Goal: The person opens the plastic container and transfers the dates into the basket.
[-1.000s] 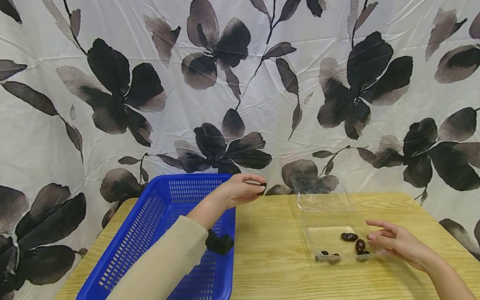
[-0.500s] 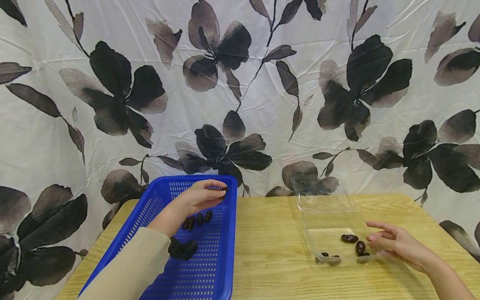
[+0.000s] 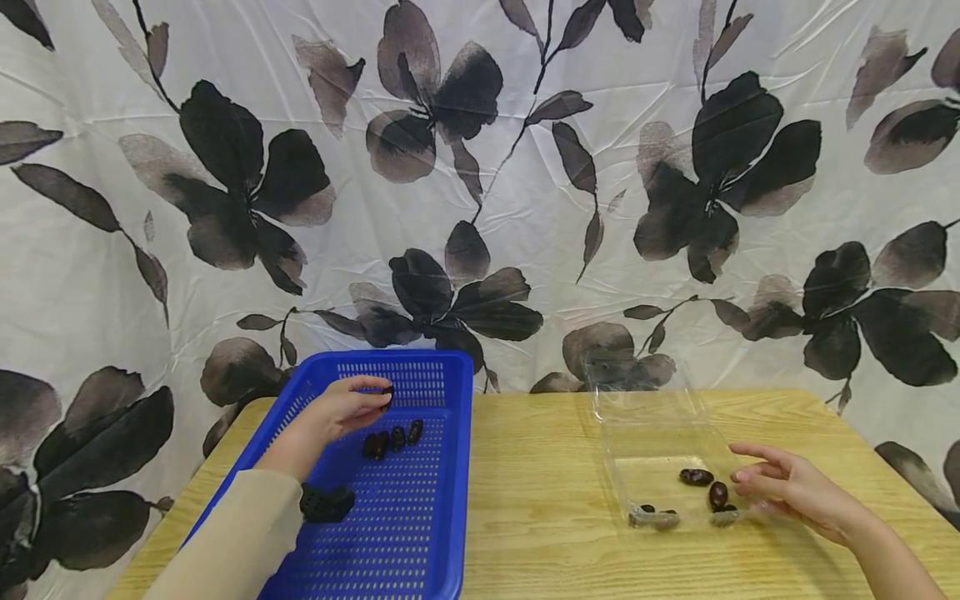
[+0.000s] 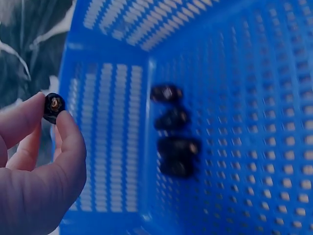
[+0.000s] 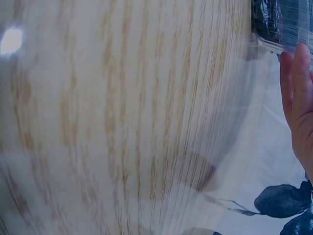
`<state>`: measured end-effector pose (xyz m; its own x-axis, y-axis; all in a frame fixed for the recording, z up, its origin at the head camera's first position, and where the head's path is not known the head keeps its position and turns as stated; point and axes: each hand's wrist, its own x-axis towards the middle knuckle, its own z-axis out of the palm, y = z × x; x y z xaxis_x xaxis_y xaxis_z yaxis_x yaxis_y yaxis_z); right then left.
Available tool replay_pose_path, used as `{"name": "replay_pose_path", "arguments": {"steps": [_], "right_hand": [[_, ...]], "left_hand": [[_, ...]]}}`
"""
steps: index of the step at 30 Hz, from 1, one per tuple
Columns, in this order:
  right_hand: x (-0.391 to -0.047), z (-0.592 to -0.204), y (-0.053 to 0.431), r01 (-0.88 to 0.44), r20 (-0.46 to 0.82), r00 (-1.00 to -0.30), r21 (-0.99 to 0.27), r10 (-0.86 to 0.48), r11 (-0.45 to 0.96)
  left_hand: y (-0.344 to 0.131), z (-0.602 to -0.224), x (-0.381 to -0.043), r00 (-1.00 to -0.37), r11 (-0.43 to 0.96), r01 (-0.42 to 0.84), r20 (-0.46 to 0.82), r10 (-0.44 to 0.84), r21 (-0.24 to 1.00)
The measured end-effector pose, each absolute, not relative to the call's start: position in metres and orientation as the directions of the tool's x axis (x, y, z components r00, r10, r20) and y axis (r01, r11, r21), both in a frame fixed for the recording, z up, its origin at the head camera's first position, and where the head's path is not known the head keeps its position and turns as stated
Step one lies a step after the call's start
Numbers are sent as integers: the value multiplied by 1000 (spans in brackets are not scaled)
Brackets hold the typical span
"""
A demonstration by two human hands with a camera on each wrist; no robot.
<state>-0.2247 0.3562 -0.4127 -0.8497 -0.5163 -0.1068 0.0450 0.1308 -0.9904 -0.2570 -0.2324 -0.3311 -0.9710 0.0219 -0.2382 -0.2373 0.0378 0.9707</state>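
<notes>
My left hand (image 3: 341, 414) pinches a dark, glossy date (image 4: 54, 105) between thumb and fingertips, over the far part of a blue plastic basket (image 3: 467, 483). Below it, several dates (image 3: 398, 438) lie in a row on the basket floor, also plain in the left wrist view. On the right, a clear hinged plastic box (image 3: 617, 479) stands with its lid up and several dates inside, one of them a single date (image 3: 697, 477) lying on its side. My right hand (image 3: 802, 492) rests at the box's right side, fingers mostly straight, fingertips right at its wall (image 5: 266, 44).
Basket and box stand apart on a light wooden table (image 3: 540, 492). Behind the table hangs a white cloth (image 3: 555, 208) with dark flowers. A black wrist camera (image 3: 327, 504) sits at the left sleeve, over the basket.
My left hand has moved left with the date, from beyond the basket's right rim to above its far left part, uncovering the dates on its floor. My right hand has stayed at the box.
</notes>
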Motion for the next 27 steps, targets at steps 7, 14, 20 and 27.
{"name": "replay_pose_path", "arguments": {"steps": [7,14,20,27], "right_hand": [[-225,-411,357,39,-93,-841,-993,-533,112],[-226,-411,356,58,-115,-844,-991,-524,123],[-226,-411,356,67,-134,-848,-987,-512,147],[-226,-410,356,69,-144,-851,-984,-505,165]], "left_hand": [[-254,-345,-254,-962,151,-272,-262,-82,950],[-264,-363,-252,-953,252,-300,-280,-115,920],[-266,-375,-248,-958,307,-288,-275,-86,907],[-267,-379,-249,-956,363,-291,-276,-94,885]]}}
